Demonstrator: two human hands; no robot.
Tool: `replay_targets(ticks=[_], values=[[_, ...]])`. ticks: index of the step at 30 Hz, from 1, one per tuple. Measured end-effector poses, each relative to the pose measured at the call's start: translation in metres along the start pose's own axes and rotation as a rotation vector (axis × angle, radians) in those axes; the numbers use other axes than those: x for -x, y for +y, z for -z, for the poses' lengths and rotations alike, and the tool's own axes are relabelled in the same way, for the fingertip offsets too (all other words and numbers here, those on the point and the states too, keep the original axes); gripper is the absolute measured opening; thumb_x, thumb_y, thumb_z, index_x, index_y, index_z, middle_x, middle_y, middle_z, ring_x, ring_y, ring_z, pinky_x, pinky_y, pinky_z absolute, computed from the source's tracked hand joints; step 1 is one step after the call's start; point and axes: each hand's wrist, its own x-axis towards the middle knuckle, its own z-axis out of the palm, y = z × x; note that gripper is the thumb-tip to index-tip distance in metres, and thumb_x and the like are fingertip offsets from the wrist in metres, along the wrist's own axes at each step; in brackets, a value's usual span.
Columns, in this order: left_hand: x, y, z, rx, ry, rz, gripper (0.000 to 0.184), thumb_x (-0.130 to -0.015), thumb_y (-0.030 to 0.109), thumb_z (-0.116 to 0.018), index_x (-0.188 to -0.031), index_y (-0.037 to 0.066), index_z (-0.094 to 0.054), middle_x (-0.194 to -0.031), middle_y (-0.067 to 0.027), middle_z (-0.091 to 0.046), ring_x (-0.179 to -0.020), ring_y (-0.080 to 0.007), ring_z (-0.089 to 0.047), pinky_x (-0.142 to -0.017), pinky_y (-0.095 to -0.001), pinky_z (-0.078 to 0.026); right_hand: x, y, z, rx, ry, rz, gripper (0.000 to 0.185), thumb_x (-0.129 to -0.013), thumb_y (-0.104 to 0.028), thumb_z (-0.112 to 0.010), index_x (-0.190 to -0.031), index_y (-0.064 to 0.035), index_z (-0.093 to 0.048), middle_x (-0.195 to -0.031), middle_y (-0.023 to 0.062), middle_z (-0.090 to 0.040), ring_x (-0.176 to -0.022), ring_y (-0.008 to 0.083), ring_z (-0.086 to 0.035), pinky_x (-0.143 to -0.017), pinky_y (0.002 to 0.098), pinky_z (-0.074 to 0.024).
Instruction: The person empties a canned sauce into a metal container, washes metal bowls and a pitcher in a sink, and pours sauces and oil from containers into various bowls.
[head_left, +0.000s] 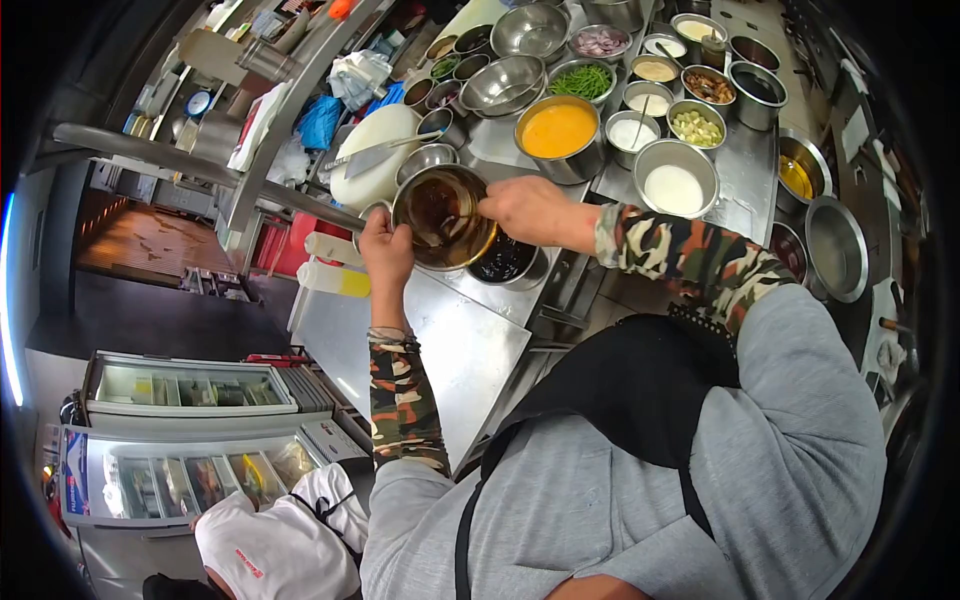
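Note:
A metal pot (444, 220) with brown residue inside is tilted above the steel counter. My right hand (530, 210) reaches over its right rim, fingers closed at the inside edge; what they grip is hard to make out. My left hand (386, 248) holds the pot's left side, with the thumb toward the rim. Partly hidden below the pot stands a container of dark liquid (503, 262). Just behind are a small steel bowl (428, 160) and a white round board (370, 150) with a knife (380, 150) lying across it.
A pot of orange liquid (560, 132), a bowl of white liquid (675, 188) and several ingredient containers crowd the counter beyond. Oil bottles (333, 279) stand at the left. A metal rail (150, 150) crosses the upper left. A person in white (270, 548) is at the lower left.

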Motion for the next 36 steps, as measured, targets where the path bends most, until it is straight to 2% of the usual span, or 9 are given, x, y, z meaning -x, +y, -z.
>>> replay_targets(ticks=[4, 11, 13, 15, 19, 25, 27, 32, 36], values=[[0.004, 0.02, -0.008, -0.124, 0.017, 0.008, 0.015, -0.07, 0.001, -0.053, -0.067, 0.001, -0.038, -0.06, -0.0039, -0.033, -0.058, -0.012, -0.03, -0.051, -0.0285, -0.03, -0.015, -0.002, 0.014, 0.039, 0.274, -0.042, 0.009, -0.077, -0.009, -0.053, -0.082, -0.0074, -0.061, -0.081, 0.0102, -0.059, -0.077, 0.0304, -0.062, -0.064, 0.0394, -0.0504], [-0.002, 0.038, -0.014, -0.201, 0.028, -0.046, 0.02, -0.069, 0.003, -0.053, -0.065, 0.002, -0.034, -0.06, -0.002, -0.03, -0.058, -0.011, -0.029, -0.05, -0.0286, -0.028, 0.0, 0.002, 0.001, -0.015, 0.111, 0.051, 0.008, -0.078, -0.011, -0.053, -0.082, -0.0084, -0.06, -0.079, 0.0108, -0.057, -0.074, 0.0314, -0.061, -0.063, 0.0415, -0.0493], [-0.002, 0.044, -0.015, -0.223, 0.03, -0.072, 0.02, -0.069, 0.003, -0.053, -0.065, 0.001, -0.034, -0.06, -0.0028, -0.029, -0.058, -0.0116, -0.029, -0.05, -0.0291, -0.029, -0.011, -0.002, 0.014, -0.008, 0.285, -0.082, 0.01, -0.077, -0.01, -0.054, -0.082, -0.0087, -0.062, -0.08, 0.0112, -0.058, -0.076, 0.0316, -0.062, -0.065, 0.0417, -0.0497], [-0.003, 0.046, -0.015, -0.257, 0.038, -0.038, 0.014, -0.07, 0.006, -0.054, -0.07, -0.001, -0.043, -0.059, -0.0153, -0.041, -0.054, -0.0246, -0.038, -0.054, -0.0351, -0.038, -0.005, 0.002, 0.005, -0.006, 0.287, -0.055, 0.009, -0.077, -0.01, -0.054, -0.08, -0.0084, -0.062, -0.079, 0.0108, -0.057, -0.076, 0.0311, -0.062, -0.065, 0.0414, -0.0498], [-0.005, 0.047, -0.013, -0.317, 0.04, 0.007, 0.013, -0.071, 0.006, -0.054, -0.07, -0.001, -0.044, -0.061, -0.0179, -0.044, -0.054, -0.03, -0.042, -0.055, -0.0368, -0.04, 0.007, 0.001, 0.009, 0.008, 0.116, 0.073, 0.009, -0.077, -0.01, -0.054, -0.079, -0.0075, -0.062, -0.078, 0.0097, -0.057, -0.075, 0.0301, -0.062, -0.064, 0.0405, -0.0502], [0.001, 0.074, -0.032, -0.372, 0.008, -0.068, 0.013, -0.073, 0.006, -0.055, -0.07, 0.0, -0.045, -0.063, -0.0205, -0.05, -0.058, -0.0379, -0.048, -0.056, -0.0383, -0.042, -0.002, -0.009, 0.008, 0.033, -0.073, -0.29, 0.017, -0.077, -0.01, -0.052, -0.083, -0.0046, -0.067, -0.084, 0.0176, -0.065, -0.082, 0.0336, -0.064, -0.069, 0.042, -0.0506], [0.0, 0.065, -0.037, -0.39, 0.105, -0.039, 0.012, -0.074, 0.006, -0.056, -0.071, 0.0, -0.045, -0.064, -0.0207, -0.052, -0.06, -0.0394, -0.051, -0.057, -0.0394, -0.042, 0.002, -0.017, -0.007, -0.308, -0.017, -0.503, 0.02, -0.079, -0.01, -0.05, -0.085, -0.0016, -0.067, -0.086, 0.0205, -0.066, -0.086, 0.0357, -0.063, -0.073, 0.0435, -0.0497], [-0.004, 0.044, -0.033, -0.368, 0.25, -0.014, 0.012, -0.074, 0.005, -0.056, -0.072, 0.001, -0.045, -0.065, -0.0207, -0.053, -0.064, -0.041, -0.053, -0.058, -0.0429, -0.042, 0.041, -0.009, -0.008, -0.818, 0.122, -0.447, 0.018, -0.086, -0.01, -0.056, -0.097, -0.0012, -0.066, -0.086, 0.0176, -0.065, -0.082, 0.0351, -0.061, -0.072, 0.0388, -0.0489], [-0.002, 0.021, -0.031, -0.391, 0.274, -0.045, 0.012, -0.073, 0.004, -0.056, -0.071, 0.001, -0.044, -0.067, -0.02, -0.051, -0.067, -0.0415, -0.052, -0.059, -0.046, -0.041, 0.076, 0.008, 0.008, -0.514, 0.175, -0.198, 0.017, -0.087, -0.009, -0.055, -0.099, -0.0018, -0.066, -0.084, 0.0154, -0.063, -0.078, 0.0337, -0.06, -0.07, 0.0377, -0.049]])
